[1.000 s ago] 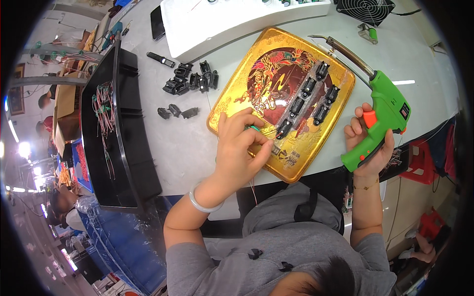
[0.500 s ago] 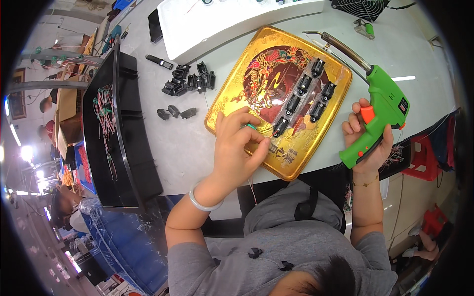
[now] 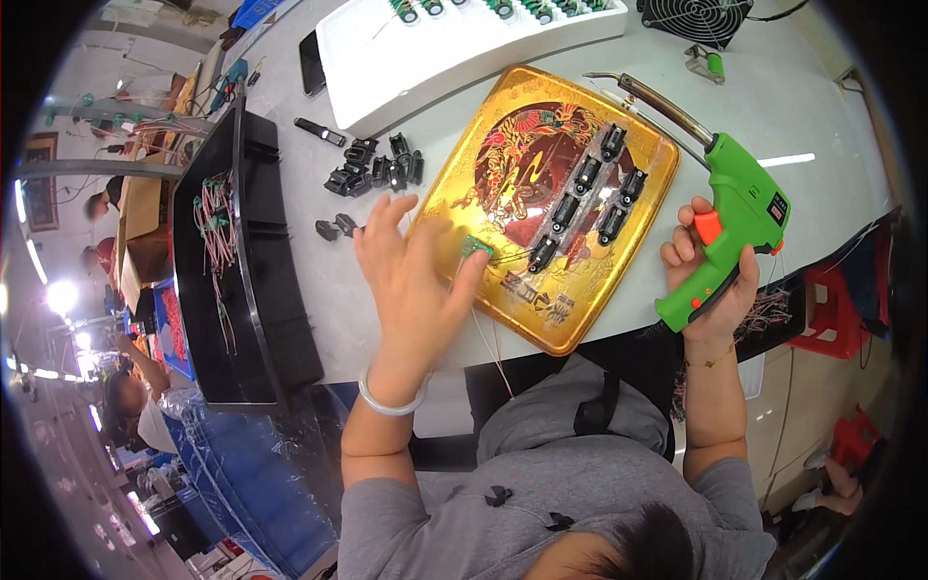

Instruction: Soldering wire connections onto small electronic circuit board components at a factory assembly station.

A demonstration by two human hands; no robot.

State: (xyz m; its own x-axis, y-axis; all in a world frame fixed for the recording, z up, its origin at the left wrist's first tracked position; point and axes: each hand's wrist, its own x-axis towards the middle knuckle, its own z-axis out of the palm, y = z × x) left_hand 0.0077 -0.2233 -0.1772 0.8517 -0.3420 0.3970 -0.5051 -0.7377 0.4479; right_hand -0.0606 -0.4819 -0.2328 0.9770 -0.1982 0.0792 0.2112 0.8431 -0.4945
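My right hand [image 3: 710, 275] grips a green soldering gun [image 3: 742, 193] with an orange trigger. Its metal tip points up and left, above the far part of a gold tray [image 3: 570, 327]. My left hand [image 3: 411, 285] is spread at the tray's left edge, its index finger smeared by motion. By that thumb tip is a small green circuit board [image 3: 477, 247]; whether they touch I cannot tell. Dark wires run from the board toward the nearest black part [image 3: 542, 254], and thin pale wires hang down off the tray. Several such black parts stand in two rows on clear tape across the tray.
Loose black parts [image 3: 358, 174] lie left of the tray. A black bin [image 3: 275, 338] with wired boards stands at the far left. At the back are a white foam box [image 3: 387, 92] of green-wound parts, a phone [image 3: 311, 63], a fan [image 3: 696, 19] and a solder reel [image 3: 713, 66].
My left hand has opened from a pinch near the board and moved left, uncovering the board. The soldering gun stays in my right hand. The view has shifted slightly, showing more of the foam box.
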